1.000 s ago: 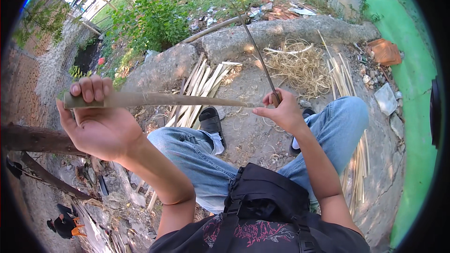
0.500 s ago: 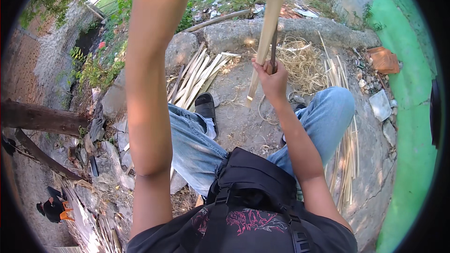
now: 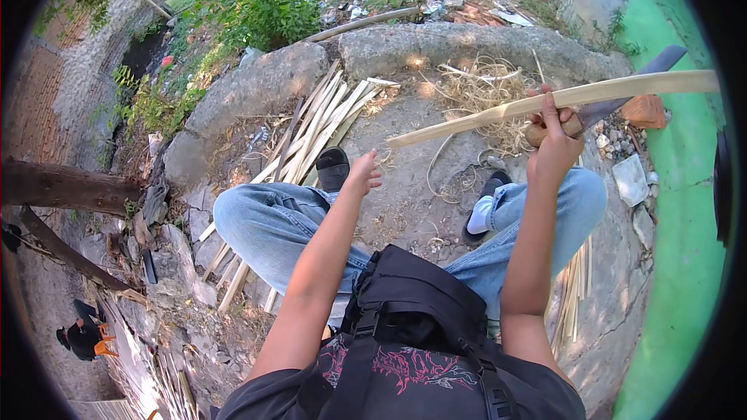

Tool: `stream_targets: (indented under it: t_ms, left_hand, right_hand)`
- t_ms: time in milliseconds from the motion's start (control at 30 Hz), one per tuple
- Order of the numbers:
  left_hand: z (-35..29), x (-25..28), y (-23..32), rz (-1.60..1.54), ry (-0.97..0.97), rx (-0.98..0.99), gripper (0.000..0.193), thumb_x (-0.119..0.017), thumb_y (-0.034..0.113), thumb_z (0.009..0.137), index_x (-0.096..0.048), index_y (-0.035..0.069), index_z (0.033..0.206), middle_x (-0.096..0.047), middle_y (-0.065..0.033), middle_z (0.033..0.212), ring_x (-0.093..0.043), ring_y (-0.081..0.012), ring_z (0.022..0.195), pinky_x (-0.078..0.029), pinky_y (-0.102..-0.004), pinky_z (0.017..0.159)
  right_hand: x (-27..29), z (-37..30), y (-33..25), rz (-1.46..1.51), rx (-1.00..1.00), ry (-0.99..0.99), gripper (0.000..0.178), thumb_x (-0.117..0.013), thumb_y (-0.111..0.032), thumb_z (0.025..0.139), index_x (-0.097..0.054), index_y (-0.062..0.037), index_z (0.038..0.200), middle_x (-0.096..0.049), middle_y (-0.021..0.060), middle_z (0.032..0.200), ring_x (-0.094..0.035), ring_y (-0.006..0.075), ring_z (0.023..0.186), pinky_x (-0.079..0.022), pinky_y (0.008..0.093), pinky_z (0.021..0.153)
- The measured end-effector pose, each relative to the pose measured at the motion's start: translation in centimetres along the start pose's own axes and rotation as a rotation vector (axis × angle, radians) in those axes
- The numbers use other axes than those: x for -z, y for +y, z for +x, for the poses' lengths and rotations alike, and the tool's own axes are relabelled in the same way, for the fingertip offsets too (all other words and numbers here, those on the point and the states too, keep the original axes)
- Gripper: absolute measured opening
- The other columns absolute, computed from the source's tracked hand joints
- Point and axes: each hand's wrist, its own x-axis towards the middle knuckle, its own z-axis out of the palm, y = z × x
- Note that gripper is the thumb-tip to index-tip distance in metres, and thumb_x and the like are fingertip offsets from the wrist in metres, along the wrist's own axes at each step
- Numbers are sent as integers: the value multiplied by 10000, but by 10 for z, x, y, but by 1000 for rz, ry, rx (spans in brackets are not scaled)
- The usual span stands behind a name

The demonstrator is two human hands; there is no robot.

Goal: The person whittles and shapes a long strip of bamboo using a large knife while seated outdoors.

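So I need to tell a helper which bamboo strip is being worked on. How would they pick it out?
Start at the seated person's right hand, raised above the right knee in blue jeans. The long pale bamboo strip it grips, along with a wooden-handled blade, slants through the air. Unlike the pile of strips lying on the ground, it is the only one held aloft.

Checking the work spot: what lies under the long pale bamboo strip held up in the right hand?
Under the long pale bamboo strip: a tangle of dry shavings on bare ground. The right hand covers part.
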Motion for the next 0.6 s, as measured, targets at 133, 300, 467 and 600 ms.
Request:
stream_targets:
  t_ms: [133,300,467,600]
  left_hand:
    - [12,-22,-7,-66,-8,-111,828,-483,577,863,-199,34,1420,-260,-231,1416,-382,-380,1241,-391,-525,933]
    - [27,-50,8,-377,68,-309,281,-561,238,913,-571,15,1084,-649,-64,977,-614,-153,815,-541,-301,664]
    - [26,-84,5,-407,31,-338,144,-639,153,856,-638,11,877,-652,-58,800,-622,-151,657,-558,-308,578]
    - [20,-111,12,-290,26,-359,140,-563,65,870,-617,-7,978,-663,-106,884,-663,-188,770,-580,-329,662]
  right_hand:
    - [24,8,-14,22,-21,61,263,-654,-8,826,-416,-114,797,-656,168,979,-670,263,864,-461,237,564]
    - [61,11,-33,39,-16,168,282,-640,-17,840,-390,-114,753,-636,177,1032,-656,289,907,-472,246,585]
    - [102,19,-47,39,8,267,272,-624,-11,849,-390,-113,755,-634,161,1037,-651,286,914,-479,239,587]
    - [129,19,-56,32,42,317,260,-621,-21,854,-396,-112,762,-634,149,1034,-642,279,923,-474,243,600]
